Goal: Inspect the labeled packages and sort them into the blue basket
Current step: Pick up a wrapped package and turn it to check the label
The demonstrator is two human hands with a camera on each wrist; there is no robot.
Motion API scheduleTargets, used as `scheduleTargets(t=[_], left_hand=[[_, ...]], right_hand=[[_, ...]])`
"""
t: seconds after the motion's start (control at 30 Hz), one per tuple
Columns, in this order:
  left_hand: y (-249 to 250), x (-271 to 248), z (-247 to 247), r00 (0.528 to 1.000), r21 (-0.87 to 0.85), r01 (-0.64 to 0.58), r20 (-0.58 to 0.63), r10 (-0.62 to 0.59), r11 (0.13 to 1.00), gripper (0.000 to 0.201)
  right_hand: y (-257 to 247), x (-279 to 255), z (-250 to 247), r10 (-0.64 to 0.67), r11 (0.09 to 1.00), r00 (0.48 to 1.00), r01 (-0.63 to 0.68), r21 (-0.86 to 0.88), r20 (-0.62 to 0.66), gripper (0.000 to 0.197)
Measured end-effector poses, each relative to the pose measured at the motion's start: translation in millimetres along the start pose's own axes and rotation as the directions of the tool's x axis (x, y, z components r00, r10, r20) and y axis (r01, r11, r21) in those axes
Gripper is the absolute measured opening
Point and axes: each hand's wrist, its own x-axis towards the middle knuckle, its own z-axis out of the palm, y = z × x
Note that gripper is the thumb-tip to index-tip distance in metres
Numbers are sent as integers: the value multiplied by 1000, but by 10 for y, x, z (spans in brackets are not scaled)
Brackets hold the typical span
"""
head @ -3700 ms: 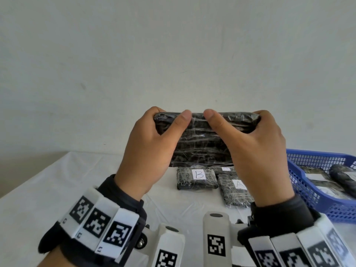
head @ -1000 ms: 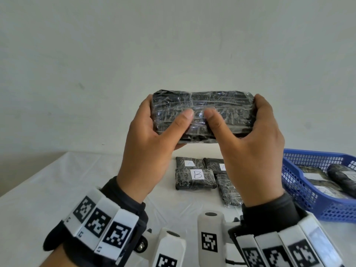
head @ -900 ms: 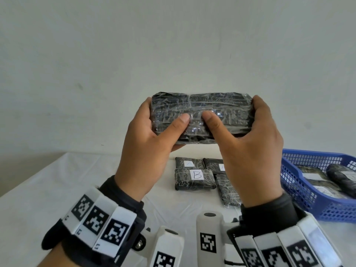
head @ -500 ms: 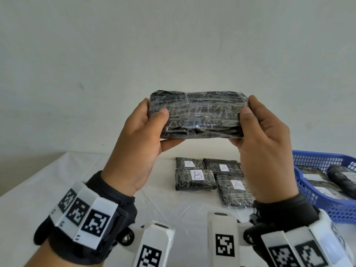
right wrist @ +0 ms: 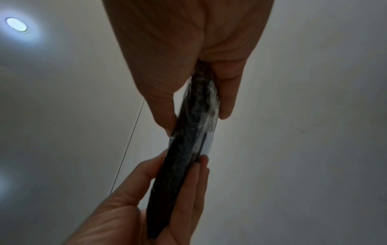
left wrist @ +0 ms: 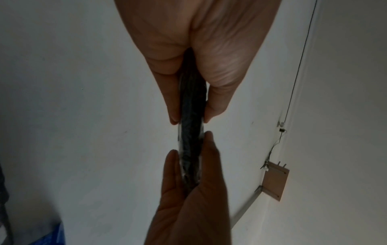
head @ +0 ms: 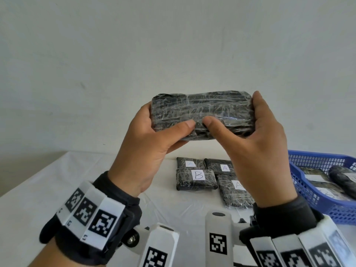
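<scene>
Both hands hold one black, film-wrapped package up in front of the wall, long side level. My left hand grips its left end and my right hand its right end. The thumbs meet on the lower middle of the near face, with the fingers behind. No label shows on the face towards me. The left wrist view shows the package edge-on, and so does the right wrist view, where the package is pinched by my right hand. The blue basket stands at the right on the table.
Below the hands on the white tablecloth lie several wrapped packages: one marked B and three marked A. The basket holds several labelled packages. A plain wall rises behind the table.
Both thumbs have slid from the package's ends back to the middle of its near face. The package stays at about the same height.
</scene>
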Motion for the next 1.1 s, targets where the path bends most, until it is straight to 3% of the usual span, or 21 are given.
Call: scheduleTargets(t=[0.13,0.27,0.37,0.5,0.57,0.67,0.87,1.0,1.1], left_hand=[[53,36,-55,996,-71,88,18,-87,994,53],[68,53,-94,979,-171,197,92,-183,965,31],[40,45,-85,983,-191,171,94,-156,967,15],[9,57,-69,999,-136,39,8,-38,990,38],[-22,54,-39,998,-118,-24,-59,17,993,52],[-62,35,10,996,-109,-20,-86,11,994,71],[-72,1,80,995,11,-33,-95,34,999,63],[-77,-39,138,998,54,-58,-34,60,997,33],[-44,-61,159,996,24,-65,-53,66,998,34]], right_hand=[[46,-1,-71,-34,999,998,33,11,50,106],[115,22,-146,-85,979,994,71,191,69,66],[132,30,-129,-97,955,995,84,284,31,38],[95,28,-64,-65,946,998,59,320,8,24],[88,20,3,-42,936,998,53,348,-41,21],[50,-21,105,-43,931,994,76,357,-100,22],[-10,-57,122,-40,954,985,87,287,-167,38],[-48,-82,142,-20,965,982,68,254,-186,59],[-58,-99,157,-26,968,982,72,239,-189,60]])
